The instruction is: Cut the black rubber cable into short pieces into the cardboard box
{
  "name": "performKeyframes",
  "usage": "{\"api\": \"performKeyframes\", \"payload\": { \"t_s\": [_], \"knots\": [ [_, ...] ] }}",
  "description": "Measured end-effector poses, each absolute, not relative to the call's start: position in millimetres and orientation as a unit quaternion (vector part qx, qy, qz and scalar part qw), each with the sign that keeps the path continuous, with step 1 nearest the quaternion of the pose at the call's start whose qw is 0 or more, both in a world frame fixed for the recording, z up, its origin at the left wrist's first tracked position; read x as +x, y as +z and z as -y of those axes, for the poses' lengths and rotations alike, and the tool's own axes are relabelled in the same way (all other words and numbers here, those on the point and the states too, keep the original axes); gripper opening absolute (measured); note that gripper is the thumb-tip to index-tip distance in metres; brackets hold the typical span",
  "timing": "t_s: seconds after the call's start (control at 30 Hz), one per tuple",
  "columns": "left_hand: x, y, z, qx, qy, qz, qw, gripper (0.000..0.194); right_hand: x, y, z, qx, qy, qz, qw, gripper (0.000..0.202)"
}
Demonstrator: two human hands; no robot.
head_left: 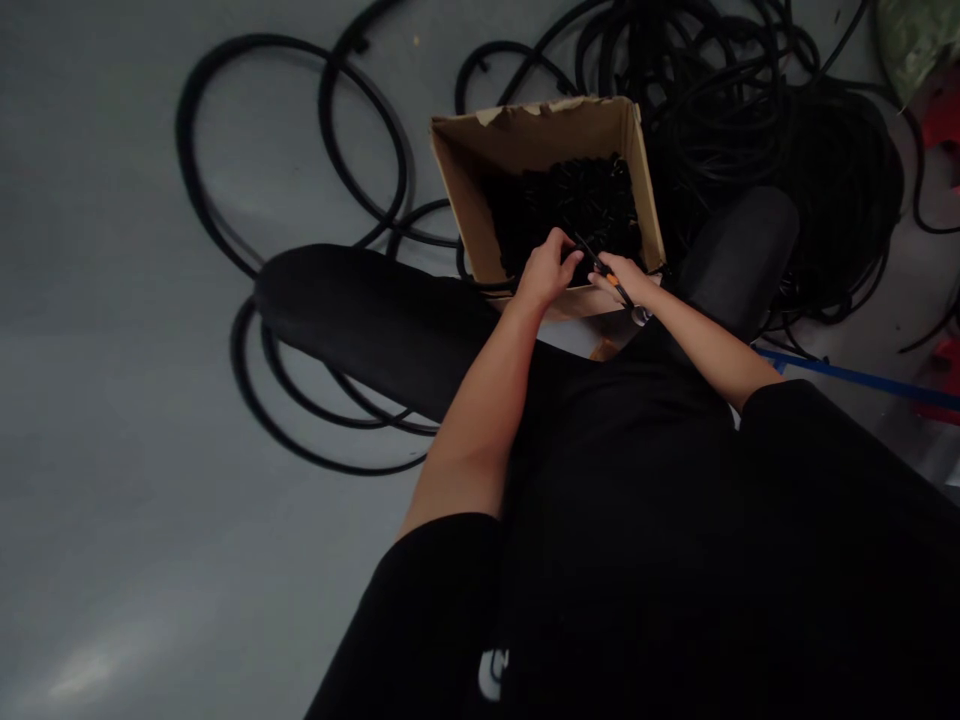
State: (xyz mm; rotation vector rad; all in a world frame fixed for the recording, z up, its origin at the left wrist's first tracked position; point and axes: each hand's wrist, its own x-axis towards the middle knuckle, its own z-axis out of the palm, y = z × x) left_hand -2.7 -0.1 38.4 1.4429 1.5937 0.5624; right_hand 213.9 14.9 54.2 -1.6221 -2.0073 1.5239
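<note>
My left hand [549,270] is closed around a black hose [496,287] just over the near edge of a cardboard box [546,128]. The hose runs in from the left, beneath my wrist. Close by on the right, my right hand [630,280] grips scissors [613,281] with orange on the handle and a dark blade pointing up and left, near the fingers of my left hand. Whether the blades touch the hose I cannot tell. Inside the box lies a heap of short black pieces [581,195].
Large loops of black hose [191,105] lie on the grey floor [97,330] at the left. A big tangled pile of black hose [720,110] stands right of the box. My legs flank the box. A blue bar [862,376] and red objects [946,120] are at the right.
</note>
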Motion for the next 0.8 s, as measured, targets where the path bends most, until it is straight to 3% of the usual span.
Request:
{"api": "performKeyframes", "payload": {
  "t_s": [0.2,0.47,0.63,0.8],
  "knots": [
    [-1,41,-1,0.588,0.223,-0.598,0.497,0.041,214,60,-14,-0.548,0.514,0.657,0.061,0.03],
    [-2,43,-2,0.578,0.242,-0.61,0.485,0.028,215,52,-14,-0.55,0.499,0.665,0.081,0.033],
    [-4,36,-5,0.574,0.242,-0.615,0.484,0.042,217,50,-11,-0.55,0.561,0.616,0.057,0.031],
    [-6,29,-8,0.562,0.245,-0.64,0.463,0.054,213,60,-9,-0.531,0.54,0.65,0.057,0.028]
  ]
}}
